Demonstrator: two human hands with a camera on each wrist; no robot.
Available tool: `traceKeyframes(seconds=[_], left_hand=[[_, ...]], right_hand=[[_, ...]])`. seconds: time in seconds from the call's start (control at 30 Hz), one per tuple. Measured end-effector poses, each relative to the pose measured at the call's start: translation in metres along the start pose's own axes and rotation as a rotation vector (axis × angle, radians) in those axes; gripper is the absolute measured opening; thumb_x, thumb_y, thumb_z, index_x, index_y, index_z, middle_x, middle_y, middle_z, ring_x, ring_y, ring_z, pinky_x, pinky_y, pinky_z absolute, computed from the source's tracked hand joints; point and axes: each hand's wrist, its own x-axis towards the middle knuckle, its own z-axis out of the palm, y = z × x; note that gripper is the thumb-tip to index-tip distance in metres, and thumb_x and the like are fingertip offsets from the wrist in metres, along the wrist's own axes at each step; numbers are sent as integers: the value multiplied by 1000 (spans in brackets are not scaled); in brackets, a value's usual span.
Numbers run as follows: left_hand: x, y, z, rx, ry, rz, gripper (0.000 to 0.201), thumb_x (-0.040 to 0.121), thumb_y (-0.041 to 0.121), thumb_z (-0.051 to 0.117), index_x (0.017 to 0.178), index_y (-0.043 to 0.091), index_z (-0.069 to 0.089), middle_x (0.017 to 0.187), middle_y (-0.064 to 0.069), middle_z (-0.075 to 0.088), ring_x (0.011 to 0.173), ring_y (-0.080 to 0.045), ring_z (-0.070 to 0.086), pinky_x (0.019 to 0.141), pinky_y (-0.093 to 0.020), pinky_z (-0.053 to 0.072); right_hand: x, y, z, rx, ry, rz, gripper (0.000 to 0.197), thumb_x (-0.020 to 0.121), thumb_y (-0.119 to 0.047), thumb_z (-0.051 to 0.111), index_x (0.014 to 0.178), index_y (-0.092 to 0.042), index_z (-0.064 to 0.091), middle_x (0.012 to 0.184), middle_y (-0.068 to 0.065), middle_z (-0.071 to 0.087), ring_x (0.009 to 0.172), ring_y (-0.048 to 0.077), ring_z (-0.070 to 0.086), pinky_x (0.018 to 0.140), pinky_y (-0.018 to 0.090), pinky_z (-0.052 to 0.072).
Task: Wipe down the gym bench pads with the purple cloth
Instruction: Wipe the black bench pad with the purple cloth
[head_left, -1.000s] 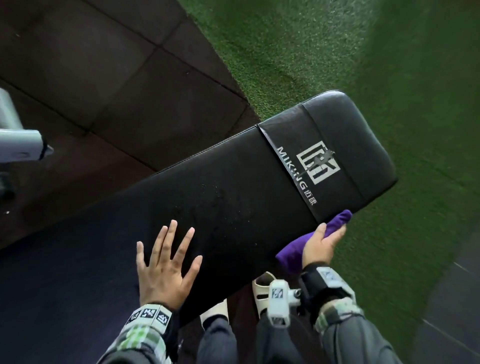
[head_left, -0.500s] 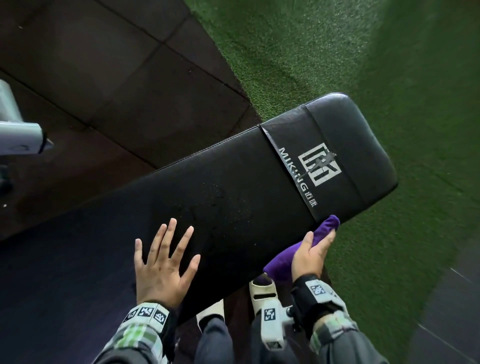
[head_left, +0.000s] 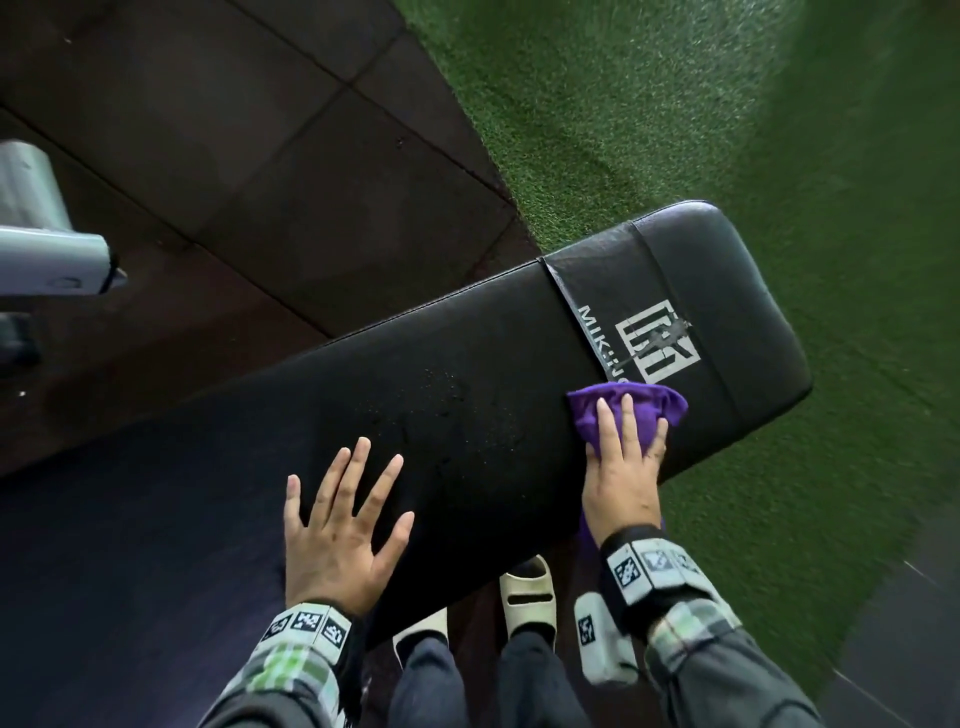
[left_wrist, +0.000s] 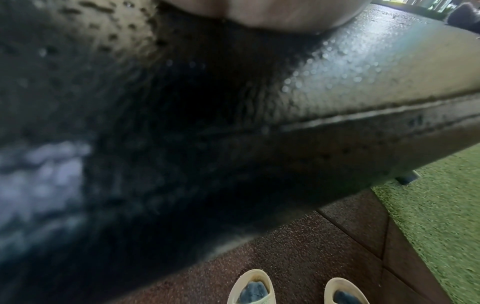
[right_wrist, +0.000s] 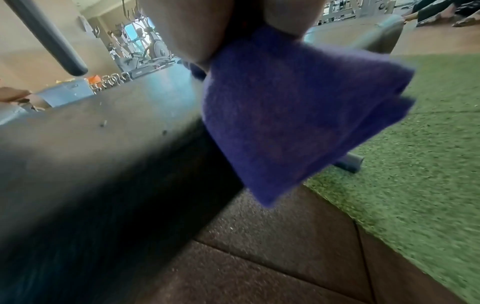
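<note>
Head view: cloth (head_left: 626, 410) hides the end of the lettering (head_left: 592, 327). Left wrist view: left hand (left_wrist: 259, 12) cut by top edge, pad (left_wrist: 130, 144) blurred close up, shoes (left_wrist: 250, 288) cropped.

Grained, wet-beaded bench pad (head_left: 467, 415); fuzzy cloth (head_left: 649, 410)

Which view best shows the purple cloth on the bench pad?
Head view: the purple cloth lies under the right hand on the bench pad, beside the logo. The right wrist view shows only a blurred fold hanging past the pad's edge; the left wrist view misses it.
</note>
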Motion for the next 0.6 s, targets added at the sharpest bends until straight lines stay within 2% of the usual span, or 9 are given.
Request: traceKeyframes(seconds=[0.07,0.17,0.23,0.4,0.5,0.6], left_hand=[[0,0,0,-10,0,4,62,97,66,13,151,40,27,164,4,17,151,-8,7,120,-53,-1],[0,0,1,-23,9,6,61,97,65,14,151,39,28,164,4,18,151,-10,10,121,-53,-1],[0,0,1,-33,16,5,61,98,65,15,151,39,29,163,3,21,150,-10,12,121,-53,-1],[0,-1,1,-68,29,11,58,98,63,17,150,40,29,162,3,23,151,-10,12,121,-54,2],[-1,-2,1,-79,26,15,57,98,63,17,151,41,26,163,4,21,151,-10,12,121,-55,3],[-1,-3,2,-80,31,22,57,99,61,20,151,41,26,163,4,21,151,-11,12,121,-55,3]], right_hand=[[21,-9,-11,-23,-24,7,56,90,-32,26,144,-18,31,153,11,21,137,50,13,113,52,3],[58,-34,-30,23,-98,0,51,97,-26,38,147,-24,23,157,0,8,140,45,-1,114,47,6],[83,-48,-36,30,-114,-54,53,98,-25,39,147,-26,20,157,-1,5,140,43,-3,114,46,4],[140,-55,-40,-23,-172,-148,53,98,-30,36,147,-24,19,157,5,5,143,34,-2,115,41,-9],[173,-59,-51,-52,-198,-194,53,98,-33,35,147,-26,19,156,5,9,144,30,0,116,44,-8],[195,-80,-61,-151,-235,-251,50,98,-30,36,146,-21,23,154,6,19,144,22,6,115,45,-9]])
